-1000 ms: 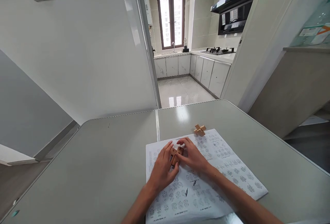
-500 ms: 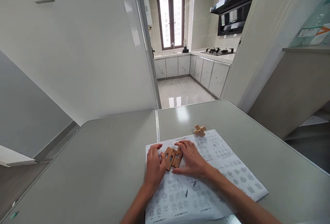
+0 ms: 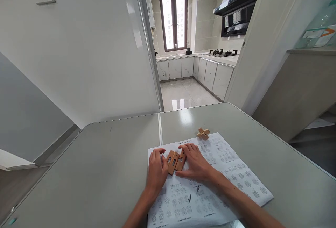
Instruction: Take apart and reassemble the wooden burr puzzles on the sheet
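Several flat brown wooden puzzle pieces (image 3: 173, 162) with long slots and dark markings lie side by side on a printed sheet between my hands. My left hand (image 3: 156, 168) rests at their left side, its fingers arched and the thumb apart from the index finger. Its thumb is close against the leftmost piece; whether it presses there I cannot tell. My right hand (image 3: 194, 162) spans the rightmost wooden puzzle piece (image 3: 181, 160), fingers at its far end and thumb at its near end. My palm and fingers hide part of that piece.
The printed sheet (image 3: 183, 203), covered in small line diagrams, lies on a pale grey-green table (image 3: 105, 172). Beyond its far edge sits an assembled wooden cross-shaped puzzle (image 3: 203, 133). A large clear bottle (image 3: 319, 28) stands on a ledge at the right.
The wooden pieces have shifted very slightly, and their slots and markings show a little more clearly. Both hands stay almost where they were.
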`<state>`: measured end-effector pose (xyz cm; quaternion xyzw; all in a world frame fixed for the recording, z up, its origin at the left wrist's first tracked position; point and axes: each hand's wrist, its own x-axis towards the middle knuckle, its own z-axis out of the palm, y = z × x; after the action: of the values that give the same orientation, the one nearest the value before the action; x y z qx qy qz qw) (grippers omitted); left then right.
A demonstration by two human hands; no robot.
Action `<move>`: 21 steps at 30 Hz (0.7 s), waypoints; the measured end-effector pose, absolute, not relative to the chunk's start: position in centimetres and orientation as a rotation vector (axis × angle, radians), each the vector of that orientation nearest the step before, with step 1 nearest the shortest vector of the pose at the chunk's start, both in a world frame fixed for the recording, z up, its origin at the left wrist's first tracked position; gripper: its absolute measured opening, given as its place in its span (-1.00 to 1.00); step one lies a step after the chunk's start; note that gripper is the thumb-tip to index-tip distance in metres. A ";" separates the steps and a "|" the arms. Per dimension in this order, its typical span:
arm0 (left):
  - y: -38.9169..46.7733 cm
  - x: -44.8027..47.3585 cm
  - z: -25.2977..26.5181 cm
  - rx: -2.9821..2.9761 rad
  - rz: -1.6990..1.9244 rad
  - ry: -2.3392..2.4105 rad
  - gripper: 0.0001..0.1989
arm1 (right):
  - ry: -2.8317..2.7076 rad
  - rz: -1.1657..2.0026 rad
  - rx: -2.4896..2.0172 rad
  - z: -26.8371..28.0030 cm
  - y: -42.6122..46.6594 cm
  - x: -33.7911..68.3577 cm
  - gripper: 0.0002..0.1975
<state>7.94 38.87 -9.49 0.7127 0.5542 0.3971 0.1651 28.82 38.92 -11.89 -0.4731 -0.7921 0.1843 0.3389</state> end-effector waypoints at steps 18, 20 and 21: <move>38.8 8.0 -9.8 2.411 0.874 1.602 -0.87 | -1.905 0.512 -1.192 -11.0 38.8 28.9 -0.22; 38.7 8.0 -9.8 2.437 0.852 1.589 -0.85 | -1.878 0.560 -1.182 -11.0 38.8 28.8 -0.23; 38.7 7.9 -9.8 2.444 0.841 1.581 -0.85 | -1.868 0.590 -1.175 -11.1 38.8 28.8 -0.23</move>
<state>7.93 38.74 -9.78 0.8053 0.5210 0.2772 0.0558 28.83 38.79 -11.05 -0.4678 -0.7437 0.2350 0.4157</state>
